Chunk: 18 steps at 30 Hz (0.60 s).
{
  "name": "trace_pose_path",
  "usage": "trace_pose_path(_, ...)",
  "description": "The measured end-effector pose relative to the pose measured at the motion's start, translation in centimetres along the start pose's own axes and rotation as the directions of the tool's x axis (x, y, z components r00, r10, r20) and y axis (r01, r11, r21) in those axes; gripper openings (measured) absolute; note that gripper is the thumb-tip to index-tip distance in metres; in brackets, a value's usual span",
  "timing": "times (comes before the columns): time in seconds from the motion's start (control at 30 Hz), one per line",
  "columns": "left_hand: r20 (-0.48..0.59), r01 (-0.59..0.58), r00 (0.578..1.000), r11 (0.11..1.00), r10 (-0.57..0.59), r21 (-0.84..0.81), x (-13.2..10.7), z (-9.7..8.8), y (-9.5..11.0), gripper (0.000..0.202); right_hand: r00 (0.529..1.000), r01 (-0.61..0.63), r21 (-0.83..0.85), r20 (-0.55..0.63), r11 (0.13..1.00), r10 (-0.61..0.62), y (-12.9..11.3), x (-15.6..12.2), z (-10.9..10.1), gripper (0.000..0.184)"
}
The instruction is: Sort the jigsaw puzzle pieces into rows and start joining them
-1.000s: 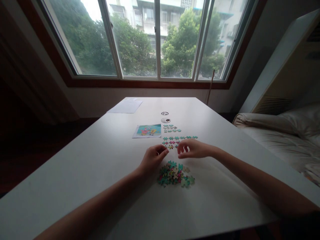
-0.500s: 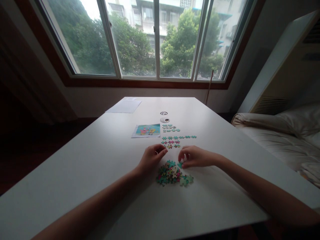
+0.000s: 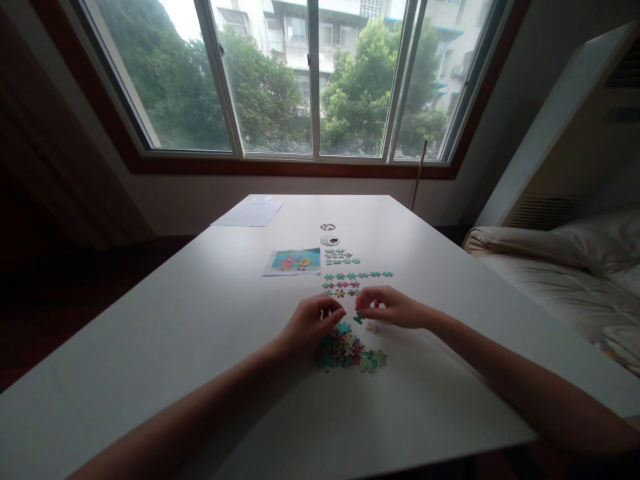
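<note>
A heap of loose, colourful puzzle pieces point(image 3: 347, 351) lies on the white table point(image 3: 200, 320) in front of me. My right hand point(image 3: 387, 307) hovers just above the heap's far edge, its fingers pinched on a teal puzzle piece point(image 3: 358, 318). My left hand point(image 3: 313, 320) rests curled at the heap's left edge, fingertips close together and near the right hand; what they hold, if anything, is hidden. Beyond the hands, sorted pieces lie in short rows point(image 3: 356, 275).
A small colour picture card point(image 3: 293, 261) lies left of the sorted rows. Two small round objects point(image 3: 329, 240) sit farther back, and a white sheet point(image 3: 247, 213) lies at the far left corner. A bed with pale bedding point(image 3: 565, 267) stands to the right, below large windows.
My right hand dropped from the sorted rows to the heap and lifted a teal piece. My left hand shifted right, closer to the right hand.
</note>
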<state>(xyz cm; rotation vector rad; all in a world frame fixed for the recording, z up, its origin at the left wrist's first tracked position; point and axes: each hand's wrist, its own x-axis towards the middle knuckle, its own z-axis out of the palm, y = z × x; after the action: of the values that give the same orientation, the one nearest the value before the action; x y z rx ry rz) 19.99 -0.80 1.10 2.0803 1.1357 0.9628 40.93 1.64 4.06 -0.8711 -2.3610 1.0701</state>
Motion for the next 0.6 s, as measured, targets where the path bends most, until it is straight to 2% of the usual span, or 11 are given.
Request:
trace_pose_path(0.17,0.028,-0.039,0.999,0.999,0.039,0.024,-0.2,-0.2,1.1,0.020,0.997,0.019,-0.016,-0.080,1.000,-0.020,-0.5,0.3,0.6,0.016)
trace_pose_path(0.37,0.023,-0.046,0.999,0.999,0.046,0.011,-0.3,-0.1,1.3,0.018,0.984,0.029,-0.020,-0.177,0.999,-0.032,-0.9,0.5,1.4,0.016)
trace_pose_path(0.53,-0.062,0.035,0.997,0.997,-0.040,-0.068,-0.1,-0.2,1.1,0.022,0.937,-0.031,0.019,-0.348,0.999,0.036,-0.8,0.6,1.9,0.024)
trace_pose_path(0.6,-0.103,0.082,0.990,0.988,-0.096,-0.129,0.1,-0.3,1.1,0.024,0.929,-0.065,0.005,-0.364,0.998,0.062,-0.7,0.5,2.1,0.026)
